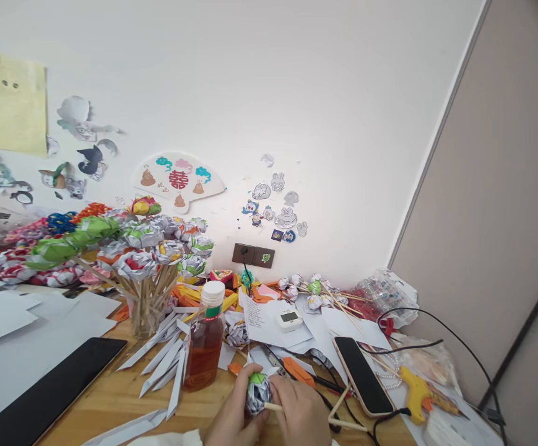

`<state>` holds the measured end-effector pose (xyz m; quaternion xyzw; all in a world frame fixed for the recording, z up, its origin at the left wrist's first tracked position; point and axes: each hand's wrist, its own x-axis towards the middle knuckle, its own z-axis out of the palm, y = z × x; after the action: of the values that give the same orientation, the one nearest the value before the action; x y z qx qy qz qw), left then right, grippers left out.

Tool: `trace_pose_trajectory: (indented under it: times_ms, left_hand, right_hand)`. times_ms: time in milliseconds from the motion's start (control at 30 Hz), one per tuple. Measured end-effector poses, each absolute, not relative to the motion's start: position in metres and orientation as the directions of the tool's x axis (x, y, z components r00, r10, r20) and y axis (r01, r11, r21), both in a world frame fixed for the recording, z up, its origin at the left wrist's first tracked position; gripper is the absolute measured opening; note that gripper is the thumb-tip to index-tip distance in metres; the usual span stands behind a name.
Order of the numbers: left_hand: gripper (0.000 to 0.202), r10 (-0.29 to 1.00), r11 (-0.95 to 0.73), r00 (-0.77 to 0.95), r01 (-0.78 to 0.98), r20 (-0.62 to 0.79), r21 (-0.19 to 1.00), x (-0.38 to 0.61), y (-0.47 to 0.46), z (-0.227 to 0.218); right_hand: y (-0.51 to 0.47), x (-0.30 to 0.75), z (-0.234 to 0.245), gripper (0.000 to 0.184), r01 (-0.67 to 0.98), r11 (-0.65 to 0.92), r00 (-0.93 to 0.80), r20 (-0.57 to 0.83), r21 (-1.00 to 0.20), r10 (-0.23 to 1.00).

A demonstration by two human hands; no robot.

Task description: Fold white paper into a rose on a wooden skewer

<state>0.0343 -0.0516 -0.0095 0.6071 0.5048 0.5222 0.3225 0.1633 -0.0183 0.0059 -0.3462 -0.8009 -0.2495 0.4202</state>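
A paper flower (258,396), mostly white with printed markings and a green patch on top, is between my two hands near the table's front edge. My left hand (234,412) wraps around its left side, thumb below and fingers above. From the right, the fingers of my right hand (302,412) press against it, bent closed. A pale wooden stick (274,407) juts from the flower's lower right and passes toward my right fingers, which partly hide it. Close by on the left stands a bottle (202,356) of amber liquid with a white cap.
Folded white paper strips (163,362) lie left of the bottle, before a container of finished paper flowers (136,265). A black tablet-like slab (59,390) is at far left. Rightward are a phone (364,375), black cables, and a yellow glue gun (412,390). A white timer (290,318) rests on papers behind.
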Motion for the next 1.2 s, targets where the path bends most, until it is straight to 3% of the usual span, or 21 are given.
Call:
trace_pose_trajectory:
  times_ms: [333, 533, 667, 933, 1000, 1100, 1200]
  left_hand:
    - [0.051, 0.954, -0.277, -0.051, 0.238, 0.297, 0.931, 0.035, -0.051, -0.012]
    - [0.048, 0.963, -0.264, -0.035, 0.096, 0.268, 0.96, 0.037, -0.051, -0.004]
    - [0.052, 0.955, -0.276, -0.046, 0.229, 0.294, 0.933, 0.036, -0.053, 0.003]
    - [0.057, 0.955, -0.274, 0.007, 0.391, 0.295, 0.879, 0.037, -0.053, 0.0]
    - [0.06, 0.957, -0.275, 0.036, 0.432, 0.288, 0.859, 0.037, -0.053, -0.002]
    - [0.069, 0.966, -0.245, 0.062, 0.523, 0.251, 0.816, 0.036, -0.053, -0.003]
    - [0.076, 0.974, -0.211, 0.061, 0.598, 0.219, 0.773, 0.035, -0.054, -0.002]
  right_hand:
    - [-0.021, 0.163, 0.009, 0.051, 0.75, 0.644, -0.461, 0.816, 0.149, 0.348]
    - [-0.017, 0.174, 0.012, 0.04, 0.81, 0.584, -0.263, 0.857, -0.053, 0.443]
    - [-0.015, 0.181, 0.015, 0.049, 0.805, 0.572, -0.206, 0.829, -0.159, 0.52]
    - [-0.019, 0.18, 0.012, 0.063, 0.704, 0.688, -0.314, 0.79, -0.178, 0.526]
    - [-0.021, 0.179, 0.013, 0.057, 0.679, 0.71, -0.333, 0.782, -0.189, 0.527]
    - [-0.022, 0.178, 0.016, 0.03, 0.658, 0.736, -0.373, 0.779, -0.16, 0.503]
    - [-0.022, 0.177, 0.018, 0.028, 0.617, 0.784, -0.468, 0.772, -0.063, 0.43]
